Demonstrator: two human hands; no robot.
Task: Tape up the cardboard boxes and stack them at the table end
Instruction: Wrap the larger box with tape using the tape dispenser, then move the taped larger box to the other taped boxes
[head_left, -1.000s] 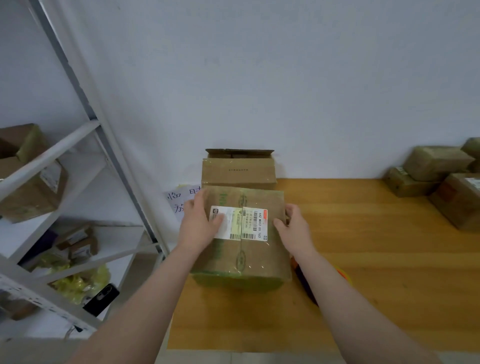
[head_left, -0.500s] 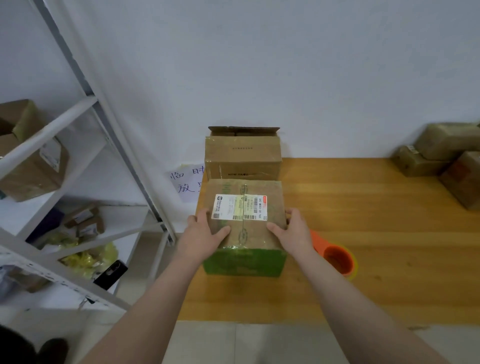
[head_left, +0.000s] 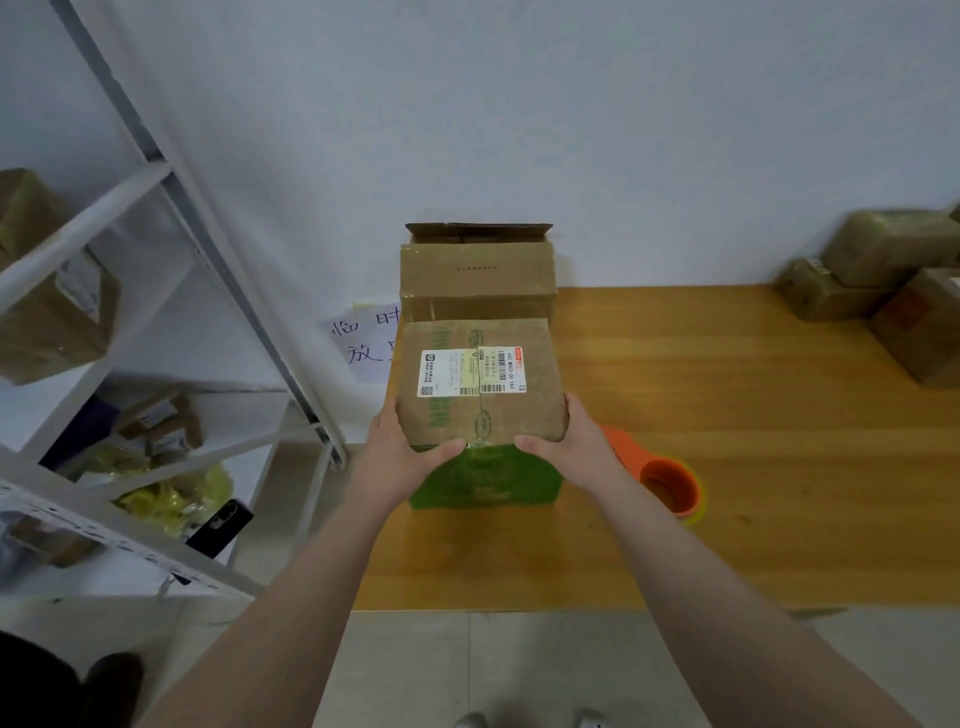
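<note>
both hands, left hand (head_left: 402, 452) and right hand (head_left: 574, 444), gripping the taped box (head_left: 480, 410) by its near corners, open box (head_left: 478, 275) right behind it on the tabletop (head_left: 727, 415)

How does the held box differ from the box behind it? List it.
The held box bears a white label and a green front; the rear box is plain brown. The held box is closed and taped; the rear box has a flap standing up. The left hand and right hand hold the held box; no hand touches the rear box. Both are cardboard.
</note>
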